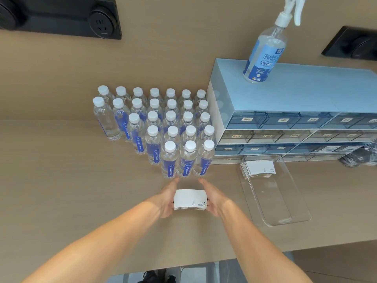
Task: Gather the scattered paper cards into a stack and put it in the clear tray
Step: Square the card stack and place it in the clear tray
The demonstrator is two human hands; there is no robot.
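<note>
Pressing our left hand (pixel 168 198) and right hand (pixel 214 199) against the card stack (pixel 189 200), we hold it clamped on the bench (pixel 71 180) beside the clear tray (pixel 285 201).

Bright, even, soft light fills the frame; shadows are faint, with only thin ones under the bottles (pixel 161 129) at centre and the tray (pixel 285 217) at lower right. The tray rim shows small glare. Wide-angle bending curves the table (pixel 61 180) edge and the drawer unit (pixel 295 94). Drawer labels at right are slightly blurred.
</note>
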